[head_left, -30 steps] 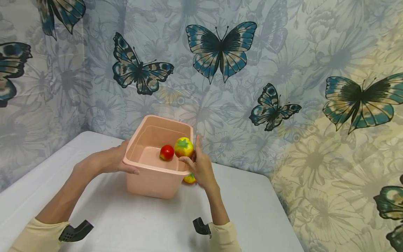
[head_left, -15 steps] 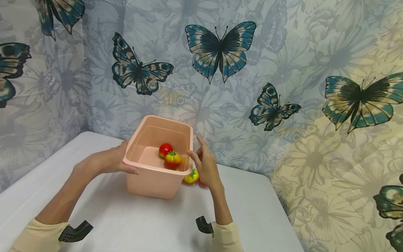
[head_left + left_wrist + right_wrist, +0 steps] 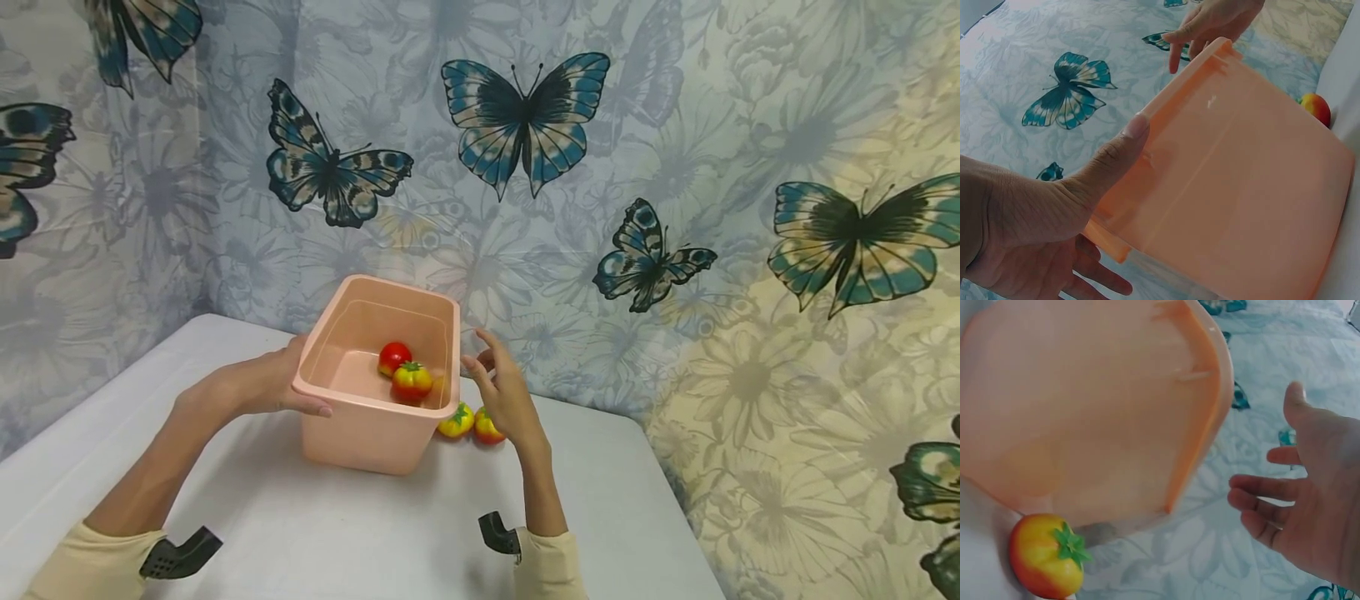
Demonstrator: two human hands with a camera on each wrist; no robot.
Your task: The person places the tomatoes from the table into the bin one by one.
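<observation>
My left hand (image 3: 276,377) grips the left rim of a peach plastic tub (image 3: 360,437), thumb along the edge in the left wrist view. The tub leans slightly on the table. Inside lie a red round fruit (image 3: 394,357) and a yellow-and-red tomato (image 3: 412,382) with a green leafy top. Just off the tub's right side, my right hand (image 3: 508,398) hangs with loosely bent fingers and nothing in it; its palm shows in the right wrist view. Below it, two more yellow-and-red tomatoes sit on the table, one (image 3: 456,421) by the tub wall and another (image 3: 487,427) beside it.
The white table (image 3: 585,500) reaches back to a fabric backdrop (image 3: 525,250) printed with flowers and butterflies. Black wrist mounts (image 3: 182,553) stick out from both cuffs.
The right hand let go of a yellow-and-red tomato, which dropped into the tub beside the red fruit. It then drew back right, uncovering the tomatoes on the table. The left hand stayed put.
</observation>
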